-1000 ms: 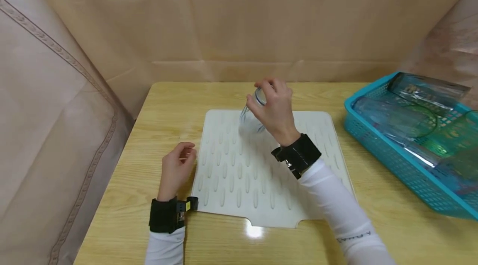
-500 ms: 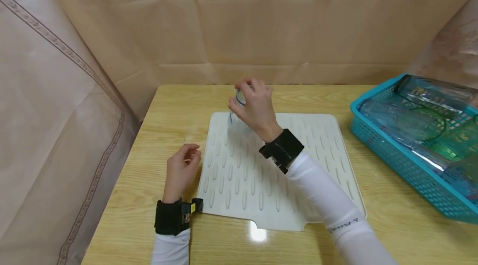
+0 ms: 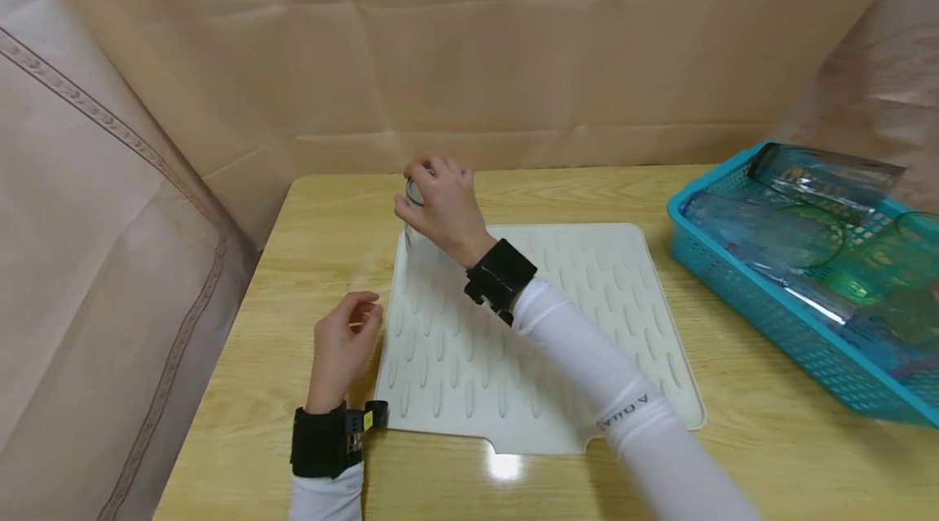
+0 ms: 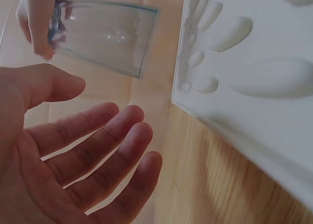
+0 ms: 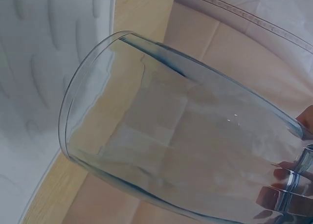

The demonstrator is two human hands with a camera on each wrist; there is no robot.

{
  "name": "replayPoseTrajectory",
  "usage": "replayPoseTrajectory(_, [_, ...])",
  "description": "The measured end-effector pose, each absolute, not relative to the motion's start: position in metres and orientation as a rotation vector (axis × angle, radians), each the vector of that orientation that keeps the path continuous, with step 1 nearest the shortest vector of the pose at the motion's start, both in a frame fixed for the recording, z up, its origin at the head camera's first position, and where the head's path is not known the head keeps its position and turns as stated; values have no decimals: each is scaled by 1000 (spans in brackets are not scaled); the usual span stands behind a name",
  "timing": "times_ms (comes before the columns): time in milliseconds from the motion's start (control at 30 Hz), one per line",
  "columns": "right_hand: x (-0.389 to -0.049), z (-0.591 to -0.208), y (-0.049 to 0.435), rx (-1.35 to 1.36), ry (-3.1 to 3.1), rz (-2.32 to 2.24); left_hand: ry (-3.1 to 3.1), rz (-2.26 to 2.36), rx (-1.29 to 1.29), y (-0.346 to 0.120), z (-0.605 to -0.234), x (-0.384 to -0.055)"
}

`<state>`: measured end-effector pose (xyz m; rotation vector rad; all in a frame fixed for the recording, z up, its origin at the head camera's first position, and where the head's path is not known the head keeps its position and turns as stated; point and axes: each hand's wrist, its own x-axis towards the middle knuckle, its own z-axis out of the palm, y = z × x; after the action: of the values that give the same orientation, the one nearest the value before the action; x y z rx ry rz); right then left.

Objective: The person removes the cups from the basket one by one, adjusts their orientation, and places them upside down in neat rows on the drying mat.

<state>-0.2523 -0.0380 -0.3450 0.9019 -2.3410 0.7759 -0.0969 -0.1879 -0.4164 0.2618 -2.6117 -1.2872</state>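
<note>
My right hand [image 3: 443, 207] grips a clear drinking glass [image 4: 107, 35] by its thick base, fingertips and thumb round it. The glass is upside down, its wide rim facing the white ridged mat [image 3: 506, 374]. It hangs over the mat's far left corner, and the left wrist view shows a gap between rim and mat. From above, the hand hides most of the glass; its clear wall [image 5: 161, 121] fills the right wrist view. My left hand [image 3: 345, 354] rests beside the mat's left edge, fingers loosely bent and holding nothing.
A blue perforated basket [image 3: 778, 333] stands at the right with several clear and tinted glasses lying in it. The wooden table [image 3: 257, 390] ends at a beige cloth [image 3: 469, 56] behind, and a pale cloth [image 3: 95, 260] hangs at the left.
My right hand has carried the upside-down glass left across the mat's far side to its left corner. My left hand has stayed beside the mat.
</note>
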Motion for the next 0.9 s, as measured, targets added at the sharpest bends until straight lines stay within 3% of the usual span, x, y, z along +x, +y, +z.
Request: replayPoseTrajectory(900, [-262,-371,-72,911,-2466,631,-2599,-1235,294,-205,-423,-93])
